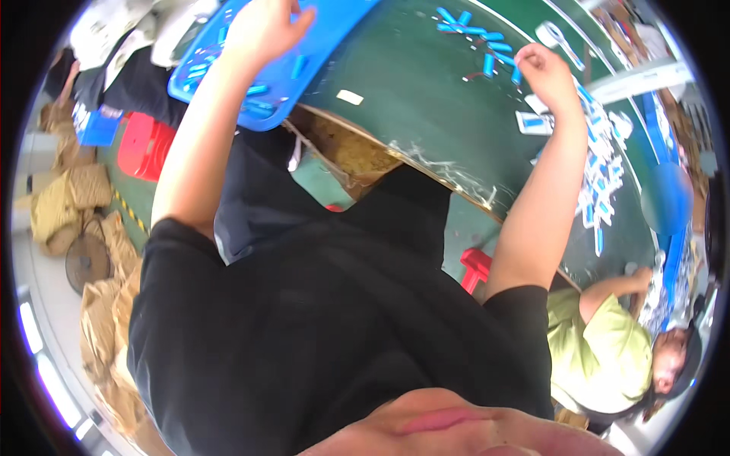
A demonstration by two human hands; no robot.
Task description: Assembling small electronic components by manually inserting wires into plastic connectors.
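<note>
My left hand (266, 32) is over a blue plastic tray (334, 34) at the upper left, thumb held apart from the fingers, which the top edge partly cuts off. Nothing shows in its grasp. Small blue cylinders, like battery cells, lie scattered in the tray. Across the green table (426, 99), my right hand (549, 76) is closed, fingertips pinched together; what they hold, if anything, is hidden. Just beside those fingertips lies a blue cylinder (516, 75). Several more blue cylinders (488, 65), some with thin dark and red leads, form a loose row to its left.
Right of my forearm is a heap of white-and-blue pieces (601, 178). A white handled object (559, 42) lies beyond my right hand. Clear scraps (449, 171) litter the table's near edge. A co-worker in a yellow-green shirt (608, 353) sits at right; a red stool (475, 266) stands below.
</note>
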